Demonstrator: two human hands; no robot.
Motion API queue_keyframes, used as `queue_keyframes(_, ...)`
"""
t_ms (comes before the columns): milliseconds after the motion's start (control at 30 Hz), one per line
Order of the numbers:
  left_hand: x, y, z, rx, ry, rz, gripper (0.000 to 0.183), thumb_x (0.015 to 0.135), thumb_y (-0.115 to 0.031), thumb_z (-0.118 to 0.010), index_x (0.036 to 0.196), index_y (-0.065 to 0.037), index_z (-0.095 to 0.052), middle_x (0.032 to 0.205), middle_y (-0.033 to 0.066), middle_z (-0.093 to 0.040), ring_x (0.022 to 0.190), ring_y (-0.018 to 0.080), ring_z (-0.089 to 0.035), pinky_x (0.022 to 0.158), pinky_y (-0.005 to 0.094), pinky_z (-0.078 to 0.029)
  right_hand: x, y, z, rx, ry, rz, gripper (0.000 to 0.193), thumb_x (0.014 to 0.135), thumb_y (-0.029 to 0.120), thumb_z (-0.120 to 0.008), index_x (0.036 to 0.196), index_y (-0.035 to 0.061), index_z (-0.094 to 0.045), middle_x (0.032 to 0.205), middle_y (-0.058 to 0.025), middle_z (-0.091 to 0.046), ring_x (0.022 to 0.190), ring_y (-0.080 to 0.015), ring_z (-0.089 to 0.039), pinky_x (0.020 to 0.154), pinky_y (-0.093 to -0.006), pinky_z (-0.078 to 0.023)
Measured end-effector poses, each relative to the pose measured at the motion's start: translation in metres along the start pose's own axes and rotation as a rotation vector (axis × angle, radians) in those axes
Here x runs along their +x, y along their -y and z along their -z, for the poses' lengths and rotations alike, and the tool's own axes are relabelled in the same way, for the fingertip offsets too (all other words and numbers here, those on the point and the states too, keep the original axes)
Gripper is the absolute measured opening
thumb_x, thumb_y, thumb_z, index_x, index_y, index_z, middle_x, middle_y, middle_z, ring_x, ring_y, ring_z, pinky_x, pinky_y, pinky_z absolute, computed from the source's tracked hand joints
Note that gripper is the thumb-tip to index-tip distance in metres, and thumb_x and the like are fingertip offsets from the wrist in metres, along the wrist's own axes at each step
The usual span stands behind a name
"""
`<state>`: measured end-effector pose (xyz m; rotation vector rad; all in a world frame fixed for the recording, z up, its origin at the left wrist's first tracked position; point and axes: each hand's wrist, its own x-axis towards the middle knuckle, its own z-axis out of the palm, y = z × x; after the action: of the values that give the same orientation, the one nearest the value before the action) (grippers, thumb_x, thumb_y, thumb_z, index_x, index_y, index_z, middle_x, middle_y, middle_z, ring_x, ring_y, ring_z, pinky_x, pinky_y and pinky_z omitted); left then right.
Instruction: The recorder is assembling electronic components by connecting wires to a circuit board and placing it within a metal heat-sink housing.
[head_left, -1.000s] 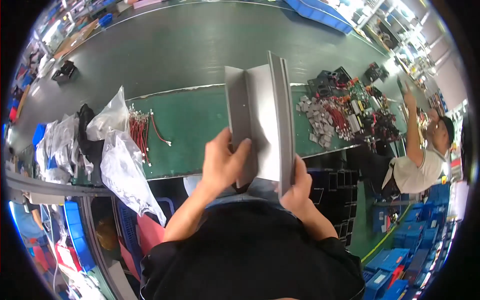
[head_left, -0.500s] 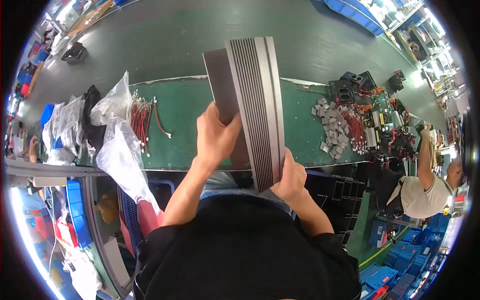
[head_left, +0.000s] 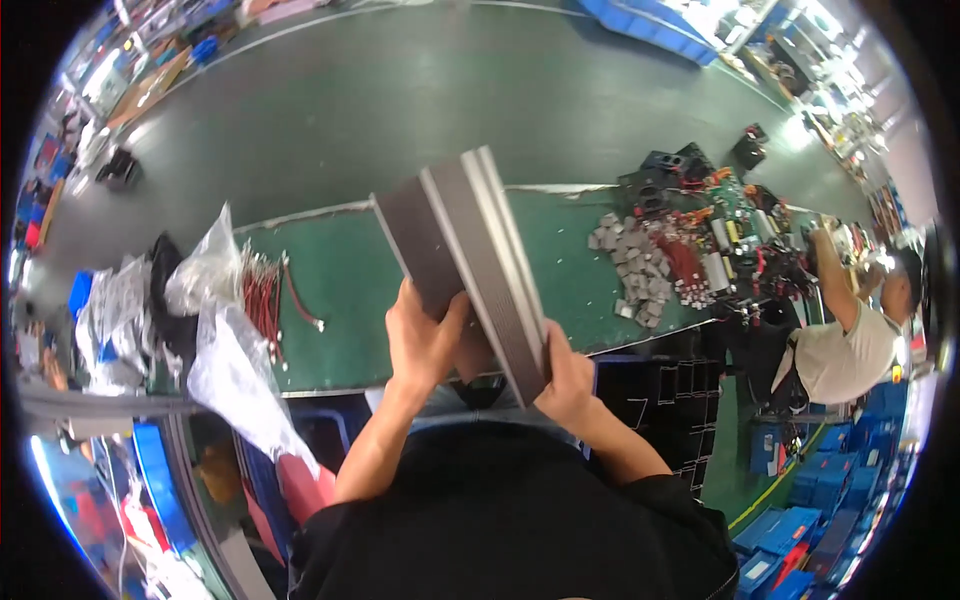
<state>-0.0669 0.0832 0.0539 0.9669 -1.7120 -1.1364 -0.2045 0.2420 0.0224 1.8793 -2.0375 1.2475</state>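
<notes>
Between my hands is a long grey ribbed metal housing (head_left: 480, 240), with a smooth dark face on its left and pale edges along its right. It is raised over the near edge of the green table, its far end leaning left. My left hand (head_left: 420, 340) closes on the dark face, thumb on top. My right hand (head_left: 565, 380) grips the near end of the right edge; some of its fingers are hidden behind the metal. Nearest on the left lies a bundle of red cables (head_left: 262, 305). On the right are small grey metal pieces (head_left: 635, 270).
Clear plastic bags (head_left: 240, 375) hang over the table's left edge. Red wires (head_left: 683, 265) and a heap of circuit boards (head_left: 740, 225) cover the right side. Another person (head_left: 840, 355) works at the far right. Blue bins (head_left: 765, 550) stand on the floor behind them.
The housing has come down lower in the picture and its far end leans further left. Both hands keep their hold. The table sits lower in the picture.
</notes>
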Motion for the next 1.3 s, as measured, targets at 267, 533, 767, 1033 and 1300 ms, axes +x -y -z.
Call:
queue_keyframes(267, -0.009, 0.025, -0.015, -0.089, 0.035, -0.008, 0.041, 0.083, -0.011, -0.072, 0.118, 0.006, -0.060, 0.102, 0.0255, -0.072, 0.099, 0.0357, -0.072, 0.085, 0.0403, -0.055, 0.005, 0.007, -0.005, 0.046, -0.018, -0.125, 0.072, 0.071, -0.001, -0.066, 0.139, -0.0069, -0.046, 0.074, -0.0217, -0.063, 0.060, -0.0388, -0.063, 0.055, -0.0459, -0.049)
queue_keyframes(533, -0.014, 0.029, -0.008, -0.176, 0.187, -0.013, 0.037, 0.081, -0.008, -0.072, 0.113, 0.006, -0.059, 0.089, 0.0185, -0.073, 0.077, 0.0212, -0.071, 0.070, 0.0357, -0.056, -0.009, 0.008, -0.005, -0.052, 0.013, -0.144, 0.068, 0.079, 0.005, -0.072, 0.138, -0.0138, -0.044, 0.085, -0.0240, -0.069, 0.068, -0.0406, -0.069, 0.059, -0.0428, -0.054)
queue_keyframes(767, -0.014, 0.038, -0.001, -0.107, 0.212, -0.109, 0.052, 0.079, -0.010, -0.072, 0.127, 0.003, -0.054, 0.101, 0.0247, -0.070, 0.092, 0.0409, -0.070, 0.082, 0.0447, -0.056, -0.015, 0.004, -0.014, 0.014, 0.046, -0.151, 0.061, 0.085, 0.005, -0.069, 0.136, -0.0156, -0.043, 0.091, -0.0272, -0.069, 0.076, -0.0397, -0.073, 0.064, -0.0394, -0.056)
queue_keyframes(1033, -0.022, 0.037, 0.000, 0.038, 0.116, 0.063, 0.043, 0.082, -0.015, -0.073, 0.118, 0.004, -0.058, 0.101, 0.0260, -0.070, 0.096, 0.0425, -0.069, 0.083, 0.0443, -0.055, -0.014, 0.007, -0.016, 0.033, 0.080, -0.094, 0.072, 0.074, -0.005, -0.058, 0.142, -0.0122, -0.037, 0.086, -0.0255, -0.069, 0.072, -0.0425, -0.069, 0.061, -0.0457, -0.056)
queue_keyframes(1300, -0.020, 0.047, 0.000, 0.172, 0.084, 0.215, 0.037, 0.089, -0.028, -0.072, 0.095, 0.007, -0.064, 0.085, 0.0301, -0.067, 0.085, 0.0449, -0.068, 0.070, 0.0454, -0.053, -0.017, 0.008, -0.021, 0.096, 0.155, -0.147, 0.070, 0.075, 0.000, -0.060, 0.141, -0.0117, -0.038, 0.091, -0.0267, -0.068, 0.074, -0.0435, -0.069, 0.064, -0.0461, -0.056)
